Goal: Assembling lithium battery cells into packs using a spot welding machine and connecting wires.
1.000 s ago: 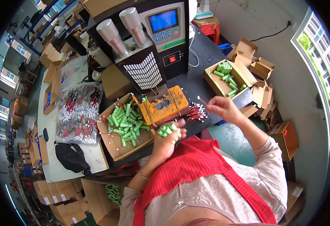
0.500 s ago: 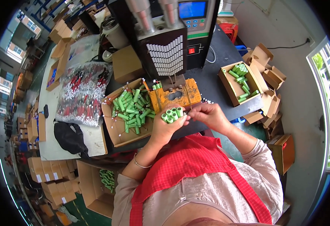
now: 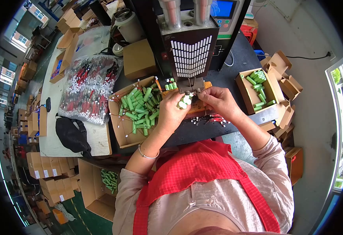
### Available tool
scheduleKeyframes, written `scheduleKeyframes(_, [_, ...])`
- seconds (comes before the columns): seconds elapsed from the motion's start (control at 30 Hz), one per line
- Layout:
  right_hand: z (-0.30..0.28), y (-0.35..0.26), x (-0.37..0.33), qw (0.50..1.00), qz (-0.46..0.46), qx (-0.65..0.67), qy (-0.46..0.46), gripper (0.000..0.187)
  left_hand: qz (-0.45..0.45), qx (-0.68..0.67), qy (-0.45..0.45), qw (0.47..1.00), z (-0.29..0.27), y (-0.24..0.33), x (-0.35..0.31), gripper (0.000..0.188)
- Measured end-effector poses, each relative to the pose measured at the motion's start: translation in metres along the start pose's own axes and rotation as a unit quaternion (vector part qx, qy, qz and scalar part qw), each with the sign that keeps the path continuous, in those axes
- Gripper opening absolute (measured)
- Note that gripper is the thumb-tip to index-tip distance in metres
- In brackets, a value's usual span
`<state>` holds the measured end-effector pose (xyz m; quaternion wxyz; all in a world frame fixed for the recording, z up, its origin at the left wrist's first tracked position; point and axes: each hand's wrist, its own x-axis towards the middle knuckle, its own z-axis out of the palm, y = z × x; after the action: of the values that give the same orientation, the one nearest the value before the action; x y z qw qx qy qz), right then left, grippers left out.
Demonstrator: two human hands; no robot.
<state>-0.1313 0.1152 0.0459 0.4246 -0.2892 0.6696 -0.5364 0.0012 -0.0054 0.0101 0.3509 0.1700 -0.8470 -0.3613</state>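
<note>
Alignment seems the step, needing steadiness next: left hand [image 3: 170, 109] curls around green, white-ended cylinders [image 3: 182, 104], right hand [image 3: 222, 102] pinches, contents indistinct.

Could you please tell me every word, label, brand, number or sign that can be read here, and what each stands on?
No text can be read.
Screen: any text is too small to read.
Buttons: marks too small to read.
White labels on boxes: too small and blurred to read.

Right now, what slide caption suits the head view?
Left hand holding green cylinders at the machine, right hand beside them, cardboard box of more at left.
</note>
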Motion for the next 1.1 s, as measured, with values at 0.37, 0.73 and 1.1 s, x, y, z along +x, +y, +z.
scheduleKeyframes(0.37, [0.000, -0.001, 0.012, 0.999, -0.010, -0.038, -0.023, 0.023, 0.028, 0.033, 0.036, 0.998, 0.004, 0.002, 0.003, 0.024])
scheduleKeyframes(0.73, [0.000, 0.005, -0.011, 0.892, -0.369, -0.259, -0.002, 0.009, -0.426, -0.550, -0.034, 0.717, -0.026, 0.028, -0.034, 0.029])
scheduleKeyframes(1.1, [-0.013, 0.004, -0.032, 0.917, -0.299, -0.245, -0.101, 0.021, -0.417, -0.571, -0.050, 0.706, -0.035, 0.026, -0.019, 0.039])
